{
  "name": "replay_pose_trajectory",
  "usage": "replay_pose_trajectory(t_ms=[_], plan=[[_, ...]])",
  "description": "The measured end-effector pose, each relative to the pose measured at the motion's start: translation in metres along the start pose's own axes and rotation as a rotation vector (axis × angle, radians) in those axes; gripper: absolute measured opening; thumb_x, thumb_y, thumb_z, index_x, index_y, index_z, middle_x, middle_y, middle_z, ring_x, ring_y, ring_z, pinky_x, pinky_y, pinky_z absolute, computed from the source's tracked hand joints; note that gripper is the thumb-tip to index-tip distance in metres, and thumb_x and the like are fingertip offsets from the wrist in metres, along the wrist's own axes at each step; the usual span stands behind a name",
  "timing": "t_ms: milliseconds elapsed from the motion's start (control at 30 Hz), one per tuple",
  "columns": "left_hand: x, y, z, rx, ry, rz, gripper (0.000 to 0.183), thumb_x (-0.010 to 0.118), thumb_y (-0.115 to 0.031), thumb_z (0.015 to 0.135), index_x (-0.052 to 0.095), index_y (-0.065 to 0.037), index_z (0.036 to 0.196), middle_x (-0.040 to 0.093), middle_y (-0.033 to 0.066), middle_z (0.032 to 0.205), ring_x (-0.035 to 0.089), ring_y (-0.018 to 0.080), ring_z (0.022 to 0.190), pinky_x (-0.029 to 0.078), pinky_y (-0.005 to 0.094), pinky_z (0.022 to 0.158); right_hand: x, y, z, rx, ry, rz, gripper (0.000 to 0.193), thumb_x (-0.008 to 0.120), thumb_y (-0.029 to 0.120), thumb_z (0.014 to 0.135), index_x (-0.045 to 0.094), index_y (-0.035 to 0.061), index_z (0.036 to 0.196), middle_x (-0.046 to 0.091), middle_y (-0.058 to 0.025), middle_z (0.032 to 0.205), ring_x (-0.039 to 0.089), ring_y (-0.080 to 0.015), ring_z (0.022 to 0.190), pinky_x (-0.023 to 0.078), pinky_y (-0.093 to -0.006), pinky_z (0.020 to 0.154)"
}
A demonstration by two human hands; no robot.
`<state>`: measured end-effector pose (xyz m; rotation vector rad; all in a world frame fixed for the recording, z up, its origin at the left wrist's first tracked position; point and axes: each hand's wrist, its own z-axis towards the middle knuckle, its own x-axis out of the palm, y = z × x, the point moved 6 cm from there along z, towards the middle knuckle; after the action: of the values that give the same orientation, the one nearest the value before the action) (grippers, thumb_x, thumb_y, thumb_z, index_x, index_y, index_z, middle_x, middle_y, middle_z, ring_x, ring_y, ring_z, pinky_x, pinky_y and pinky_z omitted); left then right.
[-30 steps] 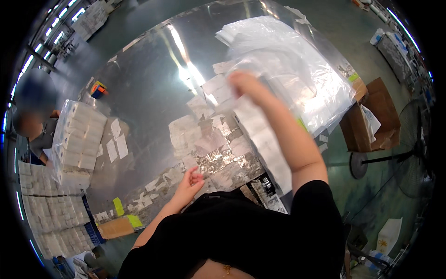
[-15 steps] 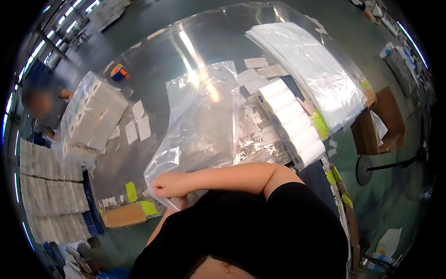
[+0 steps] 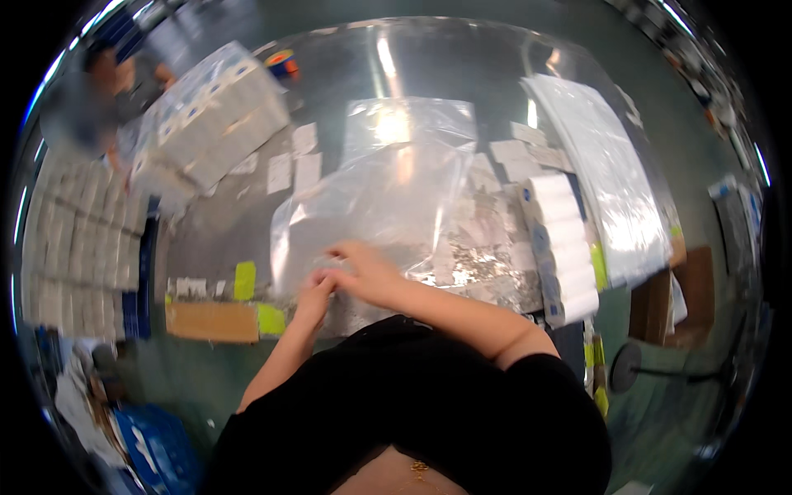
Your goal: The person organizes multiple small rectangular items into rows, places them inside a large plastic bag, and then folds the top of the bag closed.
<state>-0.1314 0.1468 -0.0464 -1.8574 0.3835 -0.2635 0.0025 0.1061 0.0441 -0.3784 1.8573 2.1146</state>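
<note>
While both hands meet at its near edge just below frame centre, the clear plastic bag (image 3: 388,198) lies flat on the steel table (image 3: 462,66). Left hand (image 3: 313,293) and right hand (image 3: 363,272) pinch its rim; being thin, limp and slippery, it is probably best held at that edge.

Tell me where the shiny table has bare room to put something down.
The table is bare at its far end, beyond the clear plastic bag. A smaller bare patch lies between the yellow label and the bag. Crowded: paper slips and white stacks at right, packs at left.
</note>
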Motion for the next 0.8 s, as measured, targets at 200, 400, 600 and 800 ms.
replay_pose_trajectory(t_ms=[200,400,600,800], plan=[[0.051,-0.041,-0.010,-0.055,0.299,0.205,0.020,0.059,-0.024,0.084,0.060,-0.004,0.082,0.050,-0.0021,0.066,0.046,0.0080,0.061,0.038,0.0249,0.056,-0.008,-0.031,-0.042,0.085,0.106,-0.140,0.056,0.067,0.036,0.075,0.046,0.0023,0.113,0.054,-0.0200,0.107,0.053,-0.0324,0.101,0.043,-0.0385,0.084],[0.061,-0.044,0.001,-0.004,0.463,0.630,0.034,0.059,-0.037,0.083,0.064,-0.004,0.081,0.058,0.0025,0.069,0.052,0.0141,0.063,0.042,0.0308,0.058,-0.040,-0.049,-0.034,0.238,0.049,-0.265,0.022,0.060,0.023,0.076,0.052,0.0025,0.077,0.058,-0.0167,0.073,0.057,-0.0341,0.072,0.044,-0.0404,0.062],[-0.051,-0.041,0.041,0.114,-0.139,0.669,0.027,0.057,-0.024,0.079,0.063,0.002,0.079,0.063,0.0156,0.075,0.057,0.0226,0.068,0.045,0.0367,0.065,-0.201,-0.115,-0.062,0.360,-0.551,-0.357,0.014,0.057,0.013,0.071,0.058,-0.0007,0.075,0.061,-0.0157,0.070,0.056,-0.0286,0.063,0.045,-0.0369,0.061],[-0.213,0.024,0.045,-0.051,-0.434,-0.182,0.018,0.054,-0.023,0.088,0.058,-0.007,0.080,0.055,0.0016,0.065,0.049,0.0103,0.056,0.042,0.0243,0.050,-0.313,-0.165,-0.120,0.481,-0.987,0.190,0.009,0.055,0.000,0.072,0.048,0.0062,0.074,0.056,-0.0060,0.068,0.054,-0.0151,0.056,0.046,-0.0248,0.052]])
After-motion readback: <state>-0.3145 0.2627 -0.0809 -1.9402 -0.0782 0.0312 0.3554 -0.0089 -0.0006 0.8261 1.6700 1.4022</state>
